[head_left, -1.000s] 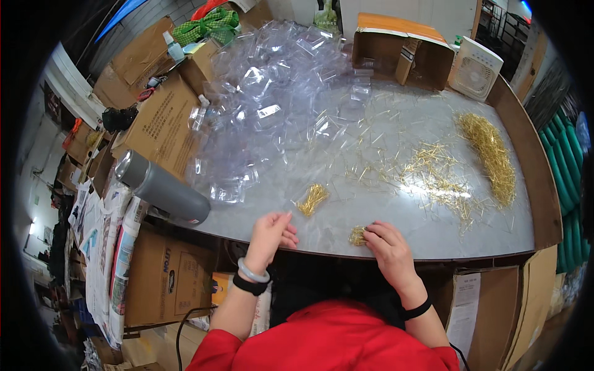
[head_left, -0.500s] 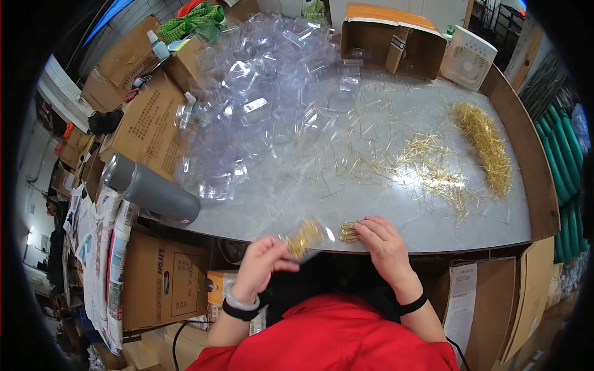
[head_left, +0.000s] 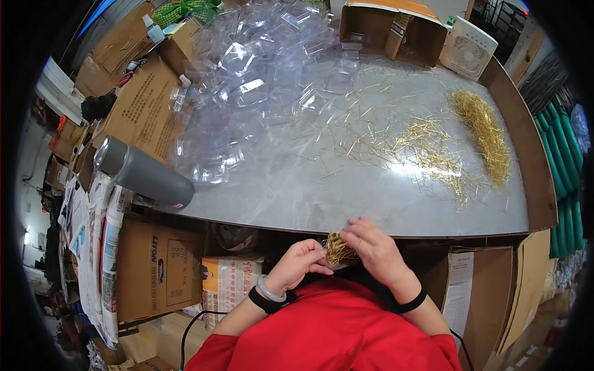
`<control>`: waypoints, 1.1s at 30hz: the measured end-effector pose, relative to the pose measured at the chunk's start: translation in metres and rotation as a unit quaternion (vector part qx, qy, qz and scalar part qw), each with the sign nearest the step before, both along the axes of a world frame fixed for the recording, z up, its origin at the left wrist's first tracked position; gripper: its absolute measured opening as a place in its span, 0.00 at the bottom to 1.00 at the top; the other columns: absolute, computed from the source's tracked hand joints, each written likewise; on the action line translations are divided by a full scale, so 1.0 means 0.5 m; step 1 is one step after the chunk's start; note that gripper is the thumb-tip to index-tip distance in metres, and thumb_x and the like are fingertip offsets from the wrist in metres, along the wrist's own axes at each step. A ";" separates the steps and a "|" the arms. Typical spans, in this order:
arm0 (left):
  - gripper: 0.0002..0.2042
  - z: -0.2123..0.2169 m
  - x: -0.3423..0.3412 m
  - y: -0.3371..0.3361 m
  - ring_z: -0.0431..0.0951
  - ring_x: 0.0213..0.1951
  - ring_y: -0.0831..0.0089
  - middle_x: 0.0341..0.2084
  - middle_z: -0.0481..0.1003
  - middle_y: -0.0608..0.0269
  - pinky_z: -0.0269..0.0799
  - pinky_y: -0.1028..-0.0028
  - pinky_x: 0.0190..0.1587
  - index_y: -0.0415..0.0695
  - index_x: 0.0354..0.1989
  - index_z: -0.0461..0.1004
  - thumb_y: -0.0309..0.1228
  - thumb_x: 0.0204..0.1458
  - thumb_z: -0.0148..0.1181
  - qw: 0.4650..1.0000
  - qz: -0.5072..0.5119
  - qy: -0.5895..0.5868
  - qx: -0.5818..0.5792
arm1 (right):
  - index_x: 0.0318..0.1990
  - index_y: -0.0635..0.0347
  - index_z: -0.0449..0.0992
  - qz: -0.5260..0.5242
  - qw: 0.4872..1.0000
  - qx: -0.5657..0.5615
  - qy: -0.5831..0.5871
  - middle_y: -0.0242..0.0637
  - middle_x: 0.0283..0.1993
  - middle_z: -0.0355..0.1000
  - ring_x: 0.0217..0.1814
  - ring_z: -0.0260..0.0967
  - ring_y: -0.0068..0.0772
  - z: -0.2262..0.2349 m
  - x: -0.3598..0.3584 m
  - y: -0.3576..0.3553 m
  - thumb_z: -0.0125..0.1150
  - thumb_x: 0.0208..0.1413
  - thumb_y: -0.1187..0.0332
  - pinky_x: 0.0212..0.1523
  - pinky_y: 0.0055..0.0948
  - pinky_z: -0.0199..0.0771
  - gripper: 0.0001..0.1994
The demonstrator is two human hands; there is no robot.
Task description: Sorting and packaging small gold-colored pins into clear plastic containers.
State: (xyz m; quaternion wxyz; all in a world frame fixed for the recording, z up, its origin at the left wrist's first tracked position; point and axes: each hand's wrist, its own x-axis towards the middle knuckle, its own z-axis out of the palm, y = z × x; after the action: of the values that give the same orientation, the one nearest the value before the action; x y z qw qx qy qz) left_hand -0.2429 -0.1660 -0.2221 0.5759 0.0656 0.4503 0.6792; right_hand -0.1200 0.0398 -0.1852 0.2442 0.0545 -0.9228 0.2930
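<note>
Both hands are held close together just below the near edge of the tabletop (head_left: 346, 198), in front of the person's red top. The left hand (head_left: 298, 263) has its fingers curled shut, pinching the left side of a small bundle of gold pins (head_left: 337, 249) that seems to sit in a small clear bag, though the bag is hard to make out. The right hand (head_left: 377, 250) lies over the bundle from the right, its fingers bent down and closed on the top of it, so the bundle is held between the two hands, off the tabletop and just beside its edge. The left wrist wears a pale bangle and a black band; the right wrist wears a black band. On the grey tabletop, loose gold pins (head_left: 427, 148) are scattered across the middle and right, and a thick heap of gold pins (head_left: 486, 133) lies along the far right side. A large pile of clear plastic boxes (head_left: 260, 80) covers the far left part. A grey metal flask (head_left: 142, 175) lies on its side at the left edge, next to cardboard boxes (head_left: 145, 105). An open cardboard box (head_left: 393, 31) and a small white fan (head_left: 467, 52) stand at the far edge.
</note>
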 end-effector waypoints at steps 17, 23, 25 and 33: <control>0.07 0.109 -0.070 0.102 0.80 0.34 0.70 0.31 0.76 0.59 0.77 0.70 0.40 0.39 0.41 0.69 0.30 0.66 0.55 0.956 -0.027 0.289 -0.033 | 0.48 0.64 0.76 -0.103 0.993 -0.011 0.053 0.44 0.50 0.73 0.59 0.72 0.51 0.018 -0.055 0.010 0.60 0.50 0.81 0.62 0.44 0.73 0.15; 0.23 0.084 -0.046 0.126 0.65 0.65 0.45 0.63 0.66 0.46 0.59 0.50 0.65 0.40 0.61 0.67 0.40 0.62 0.57 0.555 0.069 0.827 -0.055 | 0.45 0.65 0.76 -0.112 0.993 0.010 0.044 0.44 0.48 0.73 0.56 0.72 0.50 0.019 -0.060 0.022 0.61 0.50 0.80 0.61 0.43 0.74 0.13; 0.28 0.074 -0.046 0.123 0.50 0.73 0.45 0.72 0.54 0.48 0.45 0.49 0.72 0.41 0.67 0.63 0.43 0.62 0.56 0.560 -0.020 0.824 -0.085 | 0.44 0.65 0.75 -0.105 0.994 0.004 0.040 0.44 0.47 0.73 0.55 0.72 0.49 0.027 -0.060 0.025 0.60 0.51 0.80 0.61 0.43 0.74 0.11; 0.27 0.067 -0.042 0.130 0.56 0.71 0.42 0.69 0.58 0.42 0.52 0.48 0.70 0.37 0.62 0.65 0.39 0.60 0.61 0.600 0.026 0.799 -0.028 | 0.62 0.64 0.68 -0.184 0.978 -0.086 0.042 0.50 0.61 0.68 0.68 0.63 0.60 0.030 -0.020 0.011 0.69 0.52 0.72 0.68 0.49 0.64 0.29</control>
State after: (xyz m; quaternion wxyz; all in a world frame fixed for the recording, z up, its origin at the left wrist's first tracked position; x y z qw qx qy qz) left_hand -0.2639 -0.1009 -0.1884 -0.0303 0.5542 0.7511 0.3574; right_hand -0.1298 0.0452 -0.1704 0.3359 -0.1258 -0.8773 0.3189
